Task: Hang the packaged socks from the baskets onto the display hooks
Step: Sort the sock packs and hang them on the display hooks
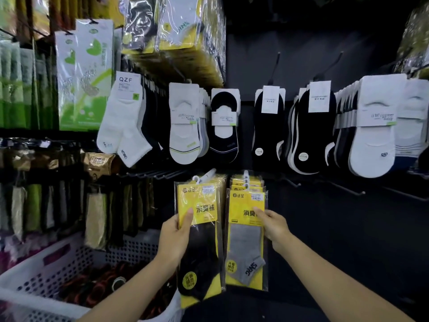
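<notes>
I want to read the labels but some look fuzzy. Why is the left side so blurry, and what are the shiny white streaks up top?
Head view: the hanging packs at far left are smeared by blur; the yellow packs in the middle stay sharp. Head view: the plastic-wrapped bundle up top glares. Head view: the wide lens bends the edges.

A dark display wall fills the dimly lit shop; bare black metal pegs jut out, floor apparently hidden in shadow.

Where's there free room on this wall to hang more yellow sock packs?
Free: the bare hooks on the dark panel right of the grey-sock packs, below the black liner socks. Crowded: everything left of the black-sock packs, and the whole row above. Both the left hand and the right hand hold packs.
</notes>
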